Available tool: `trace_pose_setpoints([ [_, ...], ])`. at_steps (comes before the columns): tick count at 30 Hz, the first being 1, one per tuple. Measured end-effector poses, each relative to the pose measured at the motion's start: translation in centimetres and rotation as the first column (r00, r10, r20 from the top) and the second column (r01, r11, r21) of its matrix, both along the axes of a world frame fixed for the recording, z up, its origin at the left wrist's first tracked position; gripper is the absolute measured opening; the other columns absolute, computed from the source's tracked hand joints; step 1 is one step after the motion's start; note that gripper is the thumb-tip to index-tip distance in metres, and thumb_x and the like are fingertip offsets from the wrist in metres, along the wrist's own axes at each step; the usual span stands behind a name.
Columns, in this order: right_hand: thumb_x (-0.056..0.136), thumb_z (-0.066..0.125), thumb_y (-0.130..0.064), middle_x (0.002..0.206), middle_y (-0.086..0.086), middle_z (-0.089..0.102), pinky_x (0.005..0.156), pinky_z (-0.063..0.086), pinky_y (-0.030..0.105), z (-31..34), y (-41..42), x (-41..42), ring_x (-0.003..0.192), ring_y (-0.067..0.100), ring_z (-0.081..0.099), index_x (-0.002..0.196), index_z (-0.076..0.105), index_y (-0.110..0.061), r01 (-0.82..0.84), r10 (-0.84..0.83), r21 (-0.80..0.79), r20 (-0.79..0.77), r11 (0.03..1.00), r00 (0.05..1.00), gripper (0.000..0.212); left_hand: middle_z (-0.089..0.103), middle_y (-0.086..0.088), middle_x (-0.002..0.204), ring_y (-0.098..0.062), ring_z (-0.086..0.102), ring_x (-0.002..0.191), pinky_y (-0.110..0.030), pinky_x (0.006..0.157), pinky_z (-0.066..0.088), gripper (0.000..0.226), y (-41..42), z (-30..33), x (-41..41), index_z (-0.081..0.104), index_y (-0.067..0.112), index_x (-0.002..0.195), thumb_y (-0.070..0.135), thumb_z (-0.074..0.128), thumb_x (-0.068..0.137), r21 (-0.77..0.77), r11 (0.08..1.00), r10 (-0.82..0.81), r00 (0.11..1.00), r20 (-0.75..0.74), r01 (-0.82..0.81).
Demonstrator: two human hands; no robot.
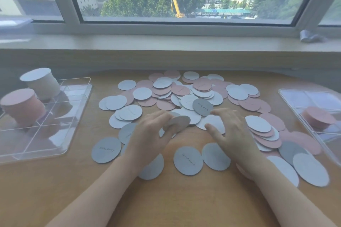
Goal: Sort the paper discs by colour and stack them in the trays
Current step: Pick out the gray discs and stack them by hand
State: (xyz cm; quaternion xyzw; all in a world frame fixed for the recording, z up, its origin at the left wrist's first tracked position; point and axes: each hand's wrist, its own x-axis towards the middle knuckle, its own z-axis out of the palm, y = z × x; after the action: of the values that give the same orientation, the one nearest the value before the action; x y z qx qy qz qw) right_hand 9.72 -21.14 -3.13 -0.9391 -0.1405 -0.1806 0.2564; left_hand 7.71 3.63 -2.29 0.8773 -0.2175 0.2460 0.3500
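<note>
Collection step in hand: at frame centre the left hand [151, 131] holds a small stack of pale discs [178, 123] pinched between thumb and curled fingers, while the right hand [230, 129] rests with fingers spread and relaxed on a white disc [215, 125], gripping nothing. Loose discs [184, 94], pink, white and grey, lie scattered over the table [184, 204] between the left tray [36, 134], holding a pink stack [22, 108] and a white stack [42, 83], and the right tray [313, 108], holding a low pink stack [318, 118]. Judged next: the right hand must slide a matching pale disc free and add it to the held stack, without catching overlapping pink ones.
</note>
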Motion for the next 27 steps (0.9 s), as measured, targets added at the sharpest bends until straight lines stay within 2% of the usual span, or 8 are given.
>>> trace_pose_setpoints([
  [2, 0.081, 0.043, -0.062, 0.125, -0.002, 0.059, 0.095, 0.038, 0.039, -0.4, -0.9, 0.4, 0.118, 0.023, 0.049, 0.124, 0.060, -0.021, 0.083, -0.093, -0.133, -0.073, 0.988, 0.993, 0.062, 0.061, 0.012, 0.084, -0.011, 0.057, 0.079, -0.030, 0.066, 0.045, 0.013, 0.3, -0.3, 0.0, 0.064, 0.019, 0.099, 0.031, 0.061, 0.098, -0.038, 0.999, 0.022, 0.996, -0.082, -0.025],
  [4, 0.081, 0.055, -0.059, 0.127, -0.003, 0.058, 0.095, 0.038, 0.038, -0.6, -1.2, 0.5, 0.120, 0.023, 0.049, 0.126, 0.059, -0.022, 0.090, -0.119, -0.211, -0.129, 0.973, 0.984, 0.058, 0.063, 0.017, 0.087, -0.005, 0.058, 0.081, -0.018, 0.065, 0.040, 0.011, 0.2, -0.4, 0.0, 0.065, 0.024, 0.107, 0.029, 0.064, 0.097, -0.054, 0.997, 0.041, 0.991, -0.126, -0.048],
  [6, 0.083, 0.067, -0.051, 0.125, -0.005, 0.060, 0.094, 0.038, 0.036, -0.7, -1.0, 0.4, 0.119, 0.022, 0.051, 0.124, 0.061, -0.023, 0.089, -0.115, -0.244, -0.095, 0.966, 0.989, 0.050, 0.064, 0.018, 0.087, -0.004, 0.058, 0.080, -0.012, 0.063, 0.036, 0.014, 0.1, -0.4, -0.1, 0.064, 0.027, 0.110, 0.029, 0.065, 0.096, -0.063, 0.997, 0.044, 0.989, -0.144, -0.054],
  [9, 0.083, 0.070, -0.050, 0.118, -0.005, 0.064, 0.091, 0.041, 0.036, -0.6, -0.7, 0.7, 0.112, 0.021, 0.056, 0.119, 0.065, -0.023, 0.096, -0.104, -0.284, -0.015, 0.954, 0.994, 0.046, 0.064, 0.018, 0.087, -0.005, 0.058, 0.080, -0.012, 0.062, 0.036, 0.015, 0.1, -0.3, -0.2, 0.064, 0.027, 0.110, 0.030, 0.065, 0.096, -0.070, 0.996, 0.043, 0.987, -0.152, -0.054],
  [16, 0.081, 0.064, -0.061, 0.105, -0.003, 0.066, 0.080, 0.046, 0.039, -0.7, 0.2, 1.6, 0.098, 0.023, 0.060, 0.107, 0.071, -0.021, 0.094, -0.076, -0.334, 0.066, 0.938, 0.995, 0.049, 0.061, 0.020, 0.083, 0.001, 0.054, 0.073, -0.010, 0.060, 0.034, 0.013, -0.1, 0.0, -0.4, 0.064, 0.025, 0.108, 0.028, 0.066, 0.096, -0.067, 0.995, 0.057, 0.987, -0.153, -0.068],
  [21, 0.082, 0.058, -0.057, 0.073, 0.000, 0.065, 0.061, 0.047, 0.034, 0.4, 0.6, 2.6, 0.070, 0.024, 0.060, 0.082, 0.070, -0.018, 0.072, -0.009, -0.515, 0.123, 0.854, 0.992, 0.041, 0.061, 0.016, 0.079, 0.000, 0.051, 0.063, -0.012, 0.058, 0.035, 0.009, -0.2, 0.2, -0.5, 0.064, 0.024, 0.104, 0.025, 0.067, 0.095, -0.087, 0.994, 0.052, 0.986, -0.160, -0.066],
  [24, 0.082, 0.044, -0.044, 0.054, 0.000, 0.055, 0.048, 0.036, 0.028, 0.5, 1.1, 2.5, 0.051, 0.024, 0.052, 0.068, 0.063, -0.016, 0.087, 0.012, -0.506, 0.190, 0.858, 0.982, 0.036, 0.062, 0.015, 0.079, 0.002, 0.051, 0.060, -0.011, 0.057, 0.036, 0.009, -0.1, 0.3, -0.6, 0.065, 0.023, 0.104, 0.023, 0.066, 0.095, -0.115, 0.991, 0.055, 0.985, -0.164, -0.074],
  [27, 0.083, 0.042, -0.026, 0.048, -0.001, 0.047, 0.049, 0.024, 0.026, 1.0, 0.7, 2.0, 0.044, 0.025, 0.040, 0.068, 0.057, -0.013, 0.122, -0.012, -0.379, 0.281, 0.917, 0.960, 0.025, 0.062, 0.014, 0.083, -0.002, 0.053, 0.066, -0.014, 0.061, 0.038, 0.008, 0.2, 0.0, -0.2, 0.064, 0.020, 0.104, 0.024, 0.062, 0.097, -0.101, 0.992, 0.068, 0.989, -0.130, -0.081],
])
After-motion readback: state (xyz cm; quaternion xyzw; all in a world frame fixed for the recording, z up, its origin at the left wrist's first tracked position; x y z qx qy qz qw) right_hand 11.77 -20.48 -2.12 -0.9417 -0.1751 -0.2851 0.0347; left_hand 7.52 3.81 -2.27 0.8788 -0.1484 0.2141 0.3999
